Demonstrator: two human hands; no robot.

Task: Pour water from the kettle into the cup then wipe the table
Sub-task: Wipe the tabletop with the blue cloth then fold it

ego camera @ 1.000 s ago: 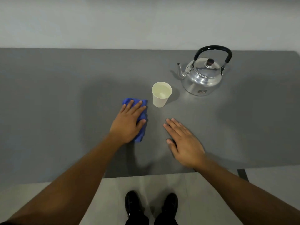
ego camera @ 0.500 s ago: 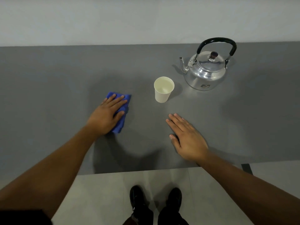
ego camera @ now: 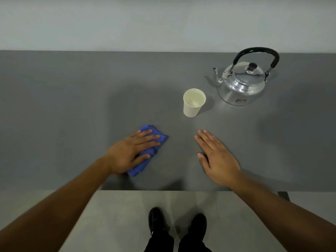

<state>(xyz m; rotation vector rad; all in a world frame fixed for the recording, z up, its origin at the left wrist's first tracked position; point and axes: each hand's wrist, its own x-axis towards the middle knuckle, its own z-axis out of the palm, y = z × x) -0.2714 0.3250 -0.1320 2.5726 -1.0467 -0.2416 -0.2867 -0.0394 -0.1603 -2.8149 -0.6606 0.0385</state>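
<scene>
A shiny metal kettle with a black handle stands at the back right of the grey table, spout pointing left. Just left of it and nearer to me stands a pale paper cup with water in it. My left hand presses flat on a crumpled blue cloth, in front and to the left of the cup. The cloth shows beyond my fingers and under my thumb. My right hand lies flat on the table with fingers spread, holding nothing, in front of the cup.
The table's near edge runs just below my hands. Beneath it are a pale floor and my two black shoes. A light wall rises behind the table's far edge.
My left hand slid the blue cloth left, away from the cup, then back right and nearer to me. My right hand, the cup and the kettle stayed in place.
</scene>
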